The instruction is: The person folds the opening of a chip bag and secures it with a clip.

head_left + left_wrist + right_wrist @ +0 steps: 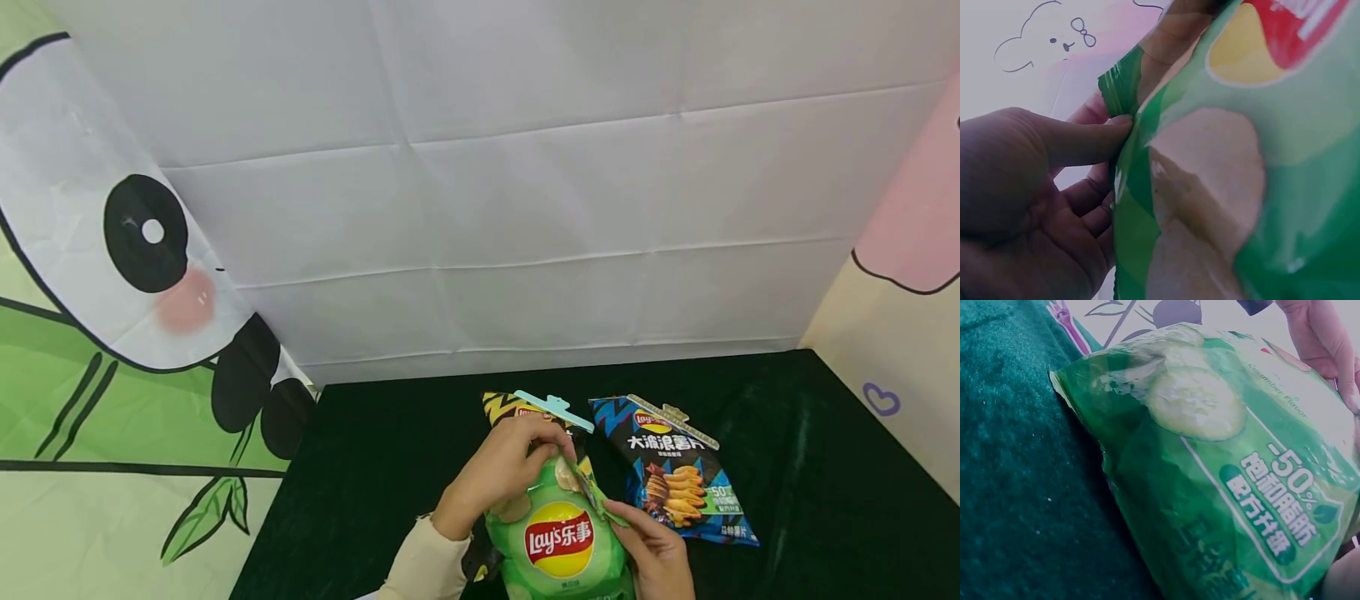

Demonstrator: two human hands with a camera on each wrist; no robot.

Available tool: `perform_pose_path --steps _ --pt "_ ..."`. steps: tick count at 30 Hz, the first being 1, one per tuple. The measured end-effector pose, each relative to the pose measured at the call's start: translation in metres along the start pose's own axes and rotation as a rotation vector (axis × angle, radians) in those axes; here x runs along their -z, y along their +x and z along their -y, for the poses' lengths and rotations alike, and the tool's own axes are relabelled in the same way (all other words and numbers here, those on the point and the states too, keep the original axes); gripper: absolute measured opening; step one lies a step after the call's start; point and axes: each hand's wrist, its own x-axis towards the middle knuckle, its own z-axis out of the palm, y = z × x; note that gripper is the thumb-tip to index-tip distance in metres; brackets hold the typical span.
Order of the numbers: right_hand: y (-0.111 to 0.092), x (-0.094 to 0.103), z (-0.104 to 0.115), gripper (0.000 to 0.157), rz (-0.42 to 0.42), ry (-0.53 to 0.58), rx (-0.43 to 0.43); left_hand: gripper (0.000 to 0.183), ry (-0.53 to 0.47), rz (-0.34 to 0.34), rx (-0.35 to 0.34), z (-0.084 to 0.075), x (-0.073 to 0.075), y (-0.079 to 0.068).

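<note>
A green Lay's potato chip bag (517, 533) stands between my hands near the table's front edge. Its folded top edge runs slantwise from one hand to the other. My left hand (513, 462) pinches the far end of that edge; in the left wrist view its thumb (1094, 140) lies over the edge, fingers behind. At the near right end, my right hand (656, 550) grips the same edge between thumb and fingers. The right wrist view looks onto the lower part of the chip bag (1141, 462), while the right hand's fingers are mostly hidden.
Behind my left hand lies a yellow-and-black chip bag (501, 406) with a light blue sealing clip (553, 407) across its top. A blue-and-black chip bag (686, 475) with a beige clip (675, 421) lies to the right. Dark green cloth (390, 450) covers the table.
</note>
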Motion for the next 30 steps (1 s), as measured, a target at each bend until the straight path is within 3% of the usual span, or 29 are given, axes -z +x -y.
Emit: perform_pose_path --steps 6,10,13,15,21,25,30 --pt "-0.001 0.006 0.003 0.026 0.079 0.048 -0.077 0.026 0.033 -0.002 0.023 0.003 -0.002 -0.003" --pt "0.001 -0.002 0.009 0.023 -0.037 -0.064 -0.161 0.031 0.024 -0.006 0.049 0.003 -0.005 -0.006" --pt "0.004 -0.010 0.013 0.023 -0.136 -0.130 -0.230 0.023 0.038 -0.011 0.071 0.001 -0.008 -0.007" --pt "0.005 -0.013 0.014 0.030 -0.154 -0.133 -0.278 0.018 0.064 -0.011 0.077 0.000 -0.010 -0.006" --pt "0.005 -0.012 0.014 0.047 -0.105 -0.150 -0.331 0.020 0.047 -0.007 0.081 -0.002 -0.015 -0.003" --pt "0.006 -0.009 0.011 0.047 -0.066 -0.240 -0.364 0.012 0.004 -0.004 0.066 -0.003 -0.013 -0.005" --pt "0.009 -0.010 0.010 0.043 -0.081 -0.308 -0.373 0.012 -0.039 -0.039 0.044 0.002 -0.009 -0.009"
